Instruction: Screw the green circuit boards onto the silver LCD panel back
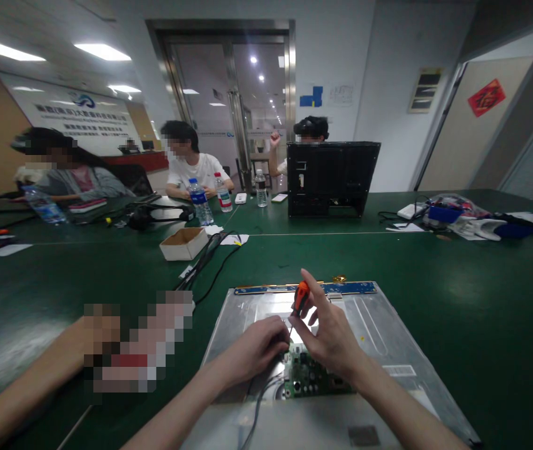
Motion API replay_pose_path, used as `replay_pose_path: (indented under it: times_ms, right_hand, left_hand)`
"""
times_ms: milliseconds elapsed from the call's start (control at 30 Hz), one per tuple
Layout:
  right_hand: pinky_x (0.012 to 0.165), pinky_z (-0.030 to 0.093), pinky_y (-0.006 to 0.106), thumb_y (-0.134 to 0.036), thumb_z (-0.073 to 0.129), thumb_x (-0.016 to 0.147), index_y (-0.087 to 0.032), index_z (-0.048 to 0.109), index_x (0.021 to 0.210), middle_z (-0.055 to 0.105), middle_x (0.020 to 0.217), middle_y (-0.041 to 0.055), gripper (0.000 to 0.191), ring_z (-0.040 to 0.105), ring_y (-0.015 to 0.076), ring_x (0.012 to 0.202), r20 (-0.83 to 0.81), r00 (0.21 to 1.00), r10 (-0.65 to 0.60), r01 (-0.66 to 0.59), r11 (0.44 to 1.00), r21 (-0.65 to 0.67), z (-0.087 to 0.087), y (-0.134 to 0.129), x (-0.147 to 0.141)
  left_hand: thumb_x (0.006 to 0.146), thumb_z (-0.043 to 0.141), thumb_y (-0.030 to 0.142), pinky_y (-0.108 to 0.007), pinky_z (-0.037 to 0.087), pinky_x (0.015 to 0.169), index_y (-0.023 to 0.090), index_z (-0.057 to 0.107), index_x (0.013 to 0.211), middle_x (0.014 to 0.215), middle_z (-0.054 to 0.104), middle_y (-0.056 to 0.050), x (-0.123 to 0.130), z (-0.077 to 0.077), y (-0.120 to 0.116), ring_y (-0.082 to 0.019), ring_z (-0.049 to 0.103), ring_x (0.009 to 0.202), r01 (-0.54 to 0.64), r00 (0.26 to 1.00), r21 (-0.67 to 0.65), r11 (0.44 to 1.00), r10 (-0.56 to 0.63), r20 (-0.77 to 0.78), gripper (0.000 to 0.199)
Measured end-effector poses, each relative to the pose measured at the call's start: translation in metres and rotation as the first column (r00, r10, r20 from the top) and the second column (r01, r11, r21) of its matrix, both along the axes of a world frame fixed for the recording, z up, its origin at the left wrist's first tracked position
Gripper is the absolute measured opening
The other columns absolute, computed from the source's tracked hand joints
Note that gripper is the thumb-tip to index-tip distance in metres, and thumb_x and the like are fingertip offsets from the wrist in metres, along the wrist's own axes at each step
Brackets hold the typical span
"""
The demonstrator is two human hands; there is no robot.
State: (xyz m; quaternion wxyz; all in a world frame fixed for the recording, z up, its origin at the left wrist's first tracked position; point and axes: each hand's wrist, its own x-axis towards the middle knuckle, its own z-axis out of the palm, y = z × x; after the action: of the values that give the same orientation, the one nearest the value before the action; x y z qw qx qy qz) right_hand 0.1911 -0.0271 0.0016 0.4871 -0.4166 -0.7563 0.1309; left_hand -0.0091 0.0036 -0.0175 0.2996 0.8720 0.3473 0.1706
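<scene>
A flat metal panel [370,325] lies on the green table, with a blue circuit strip [266,289] along its far edge. On the panel sits a green circuit board [316,378] with a grey cable [258,406] beside it. My right hand [327,325] holds an orange and black screwdriver [301,299] upright, its shaft pointing down at the board's far left corner. Close to the shaft's lower end, my left hand [266,344] has its fingers curled together at the board's edge; what they pinch, if anything, is hidden.
Another person's arm [36,375] rests at the left beside a blurred-out object. Beyond the panel are an open small box [184,244], black cables [205,259], bottles [199,201] and a black monitor back [332,178]. Plastic bags [454,215] lie far right. Several people sit across.
</scene>
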Motion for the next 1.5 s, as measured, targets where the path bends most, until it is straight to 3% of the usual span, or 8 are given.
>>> replay_pose_path:
  times_ms: [1500]
  right_hand:
    - [0.057, 0.053, 0.031, -0.014, 0.056, 0.092, -0.033, 0.013, 0.162, 0.068, 0.085, 0.0008, 0.084, 0.062, 0.0169, 0.059, -0.017, 1.000, 0.006, -0.005, 1.000, 0.025, 0.000, -0.001, 0.000]
  left_hand:
    - [0.088, 0.057, 0.013, -0.031, 0.045, 0.076, 0.019, 0.058, 0.088, 0.091, 0.064, -0.003, 0.002, 0.014, -0.004, -0.021, 0.057, 0.081, -0.012, 1.000, -0.029, 1.000, 0.012, -0.023, 0.007]
